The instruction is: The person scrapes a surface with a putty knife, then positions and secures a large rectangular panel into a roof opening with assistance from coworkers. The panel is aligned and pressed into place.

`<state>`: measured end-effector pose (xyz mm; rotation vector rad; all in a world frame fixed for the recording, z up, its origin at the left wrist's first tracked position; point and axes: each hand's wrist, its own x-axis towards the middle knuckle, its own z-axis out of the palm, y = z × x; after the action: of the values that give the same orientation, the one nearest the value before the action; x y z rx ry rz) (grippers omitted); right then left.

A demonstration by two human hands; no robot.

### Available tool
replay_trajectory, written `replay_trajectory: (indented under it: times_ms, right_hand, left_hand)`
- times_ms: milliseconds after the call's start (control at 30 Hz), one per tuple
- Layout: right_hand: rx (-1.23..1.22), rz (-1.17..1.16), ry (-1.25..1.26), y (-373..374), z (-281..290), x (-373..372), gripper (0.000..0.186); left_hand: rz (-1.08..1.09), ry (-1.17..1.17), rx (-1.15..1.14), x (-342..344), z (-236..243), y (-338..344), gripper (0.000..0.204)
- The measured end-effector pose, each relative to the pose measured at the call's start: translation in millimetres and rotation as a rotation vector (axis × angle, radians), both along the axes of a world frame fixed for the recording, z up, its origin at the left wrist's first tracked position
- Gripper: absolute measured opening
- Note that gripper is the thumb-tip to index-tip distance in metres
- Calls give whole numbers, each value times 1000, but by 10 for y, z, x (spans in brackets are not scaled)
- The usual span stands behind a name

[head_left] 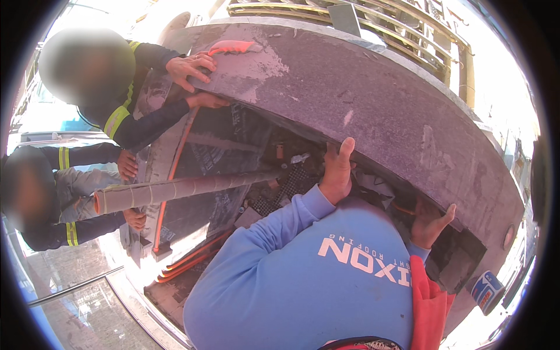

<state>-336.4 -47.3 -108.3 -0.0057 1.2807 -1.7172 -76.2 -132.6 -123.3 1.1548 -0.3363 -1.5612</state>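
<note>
A long, weathered grey-purple board (350,99) stretches in front of me, bent by the lens. My left hand (337,175) grips its near edge around the middle, thumb up and fingers mostly hidden under it. Farther right, my right hand (430,223) holds the same edge, its thumb pointing up and its fingers hidden behind. At the board's left end, a person's hands (191,69) also take hold of it. An orange-handled tool (232,47) lies on the board's top there.
A grey tube (186,189) with an orange rim slants across the dark recess below the board. Another person's hand (127,164) rests near a frame at left. Orange cables (189,262) run low. A tape measure (487,291) is at right, with timber slats (402,23) beyond.
</note>
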Motion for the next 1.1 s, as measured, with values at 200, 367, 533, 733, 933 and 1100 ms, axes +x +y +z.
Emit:
replay_trajectory:
  times_ms: [200, 367, 533, 733, 933, 1100]
  right_hand:
    - [-2, 19, -24, 16, -46, -41, 88]
    - [13, 39, -37, 56, -133, -114, 90]
    - [4, 65, -18, 42, -84, -78, 91]
    - [13, 89, -26, 67, -112, -120, 93]
    - [27, 41, -12, 26, -33, -39, 91]
    - [21, 50, 1, 8, -19, -27, 93]
  left_hand:
    - [15, -8, 15, -13, 82, -3, 72]
    - [-44, -19, 29, 13, -5, 5, 79]
    - [-31, -19, 43, 7, 2, 6, 79]
    - [-31, -17, 43, 2, 20, 2, 78]
    - [-24, -29, 50, -4, 95, -8, 80]
    - [-22, -39, 57, -4, 79, 4, 83]
